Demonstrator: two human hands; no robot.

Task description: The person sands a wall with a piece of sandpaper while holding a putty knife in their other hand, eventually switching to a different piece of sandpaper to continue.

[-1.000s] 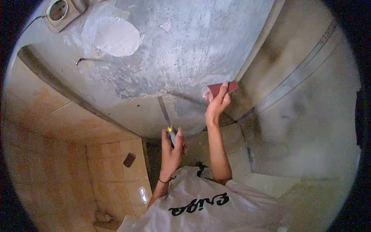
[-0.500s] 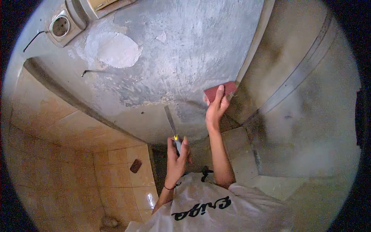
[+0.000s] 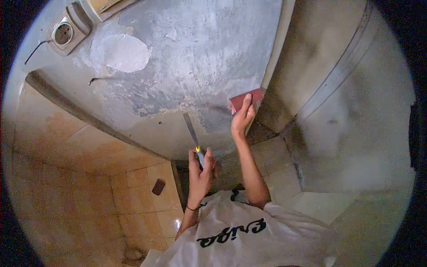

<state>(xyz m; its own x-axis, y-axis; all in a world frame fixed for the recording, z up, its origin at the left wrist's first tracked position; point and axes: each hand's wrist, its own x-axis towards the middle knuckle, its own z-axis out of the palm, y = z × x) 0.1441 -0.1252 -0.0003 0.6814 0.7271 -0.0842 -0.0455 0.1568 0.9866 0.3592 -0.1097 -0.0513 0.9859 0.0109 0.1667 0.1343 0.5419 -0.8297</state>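
Note:
My left hand (image 3: 201, 171) is closed round the grey and yellow handle of a putty knife (image 3: 191, 129), whose thin blade points up toward the wall. In my right hand (image 3: 242, 116) is a piece of reddish-brown sandpaper (image 3: 241, 100), pinched with the thumb on top. The sandpaper is at the right part of the grey wall (image 3: 209, 49), near its edge; whether it touches the surface is hard to tell. Rough, flaking paint lies left of it, and a white patch (image 3: 129, 53) is higher up.
A wall socket (image 3: 62, 34) and a thin dark wire or hook (image 3: 100, 79) are at the upper left. Below the wall's ledge (image 3: 89, 119) are orange-beige tiles (image 3: 144, 198) with a small dark brown block (image 3: 158, 187). A blurry panel stands at the right.
The view has shifted, so the wall and socket sit further left and up. Both hands appear slightly higher and further left, still holding the knife and sandpaper.

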